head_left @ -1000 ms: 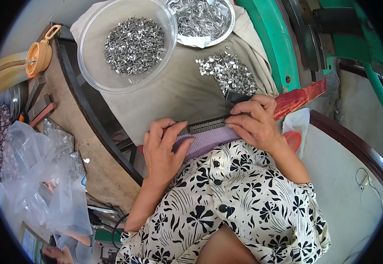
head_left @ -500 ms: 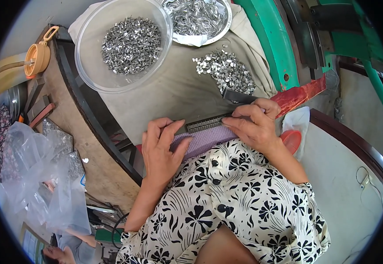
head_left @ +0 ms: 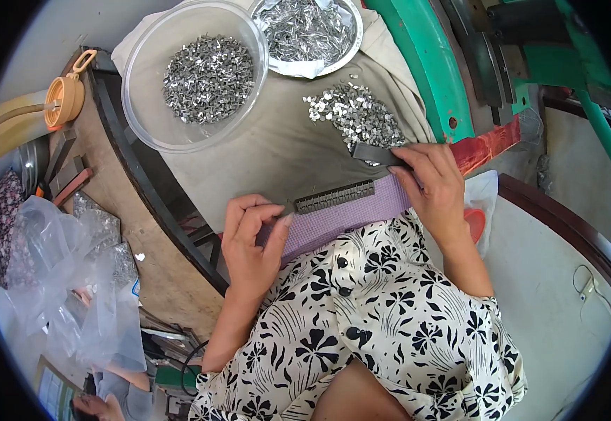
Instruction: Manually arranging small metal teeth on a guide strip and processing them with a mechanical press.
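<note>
My left hand (head_left: 251, 241) rests on the near edge of a purple woven mat (head_left: 347, 216), fingertips touching the left end of a dark slotted metal bar (head_left: 335, 196) that lies on it. My right hand (head_left: 433, 184) is further right, fingers closed on a second dark metal strip (head_left: 373, 153) at the edge of a loose pile of small silver metal pieces (head_left: 353, 114). The pile lies on a grey-brown cloth (head_left: 270, 154) covering the work surface.
A clear plastic bowl (head_left: 152, 84) of silver pieces stands at the back left, a metal dish (head_left: 351, 42) of more at the back centre. A green machine frame (head_left: 428, 67) rises on the right. Plastic bags (head_left: 67, 281) and an orange-lidded container (head_left: 64, 98) sit left.
My right hand has left the slotted bar and moved back and right to the strip by the pile. My left hand has stayed at the bar's left end.
</note>
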Tool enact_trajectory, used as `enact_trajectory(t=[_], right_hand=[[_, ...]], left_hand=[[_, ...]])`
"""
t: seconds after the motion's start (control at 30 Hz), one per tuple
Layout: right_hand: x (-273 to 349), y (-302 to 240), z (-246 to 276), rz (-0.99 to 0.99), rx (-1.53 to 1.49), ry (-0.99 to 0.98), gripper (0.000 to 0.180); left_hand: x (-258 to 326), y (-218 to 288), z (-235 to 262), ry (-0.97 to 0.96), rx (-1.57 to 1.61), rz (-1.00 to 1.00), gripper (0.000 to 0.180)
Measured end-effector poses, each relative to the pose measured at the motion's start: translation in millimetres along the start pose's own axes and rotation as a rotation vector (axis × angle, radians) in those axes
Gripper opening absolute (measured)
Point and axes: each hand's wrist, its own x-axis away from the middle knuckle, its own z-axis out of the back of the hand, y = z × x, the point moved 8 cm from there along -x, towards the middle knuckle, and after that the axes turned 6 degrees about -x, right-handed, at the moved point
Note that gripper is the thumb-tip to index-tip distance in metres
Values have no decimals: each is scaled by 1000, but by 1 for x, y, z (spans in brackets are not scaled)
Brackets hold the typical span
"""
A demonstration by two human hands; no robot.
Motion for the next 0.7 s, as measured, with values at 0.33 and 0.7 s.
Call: enact_trajectory(t=[0.33, 0.7], right_hand=[[-9, -31, 12, 135, -141, -63, 32], [0, -55, -33, 259, -234, -188, 36]], left_hand=[[7, 7, 5, 77, -56, -90, 14], [2, 6, -9, -4, -185, 75, 12]])
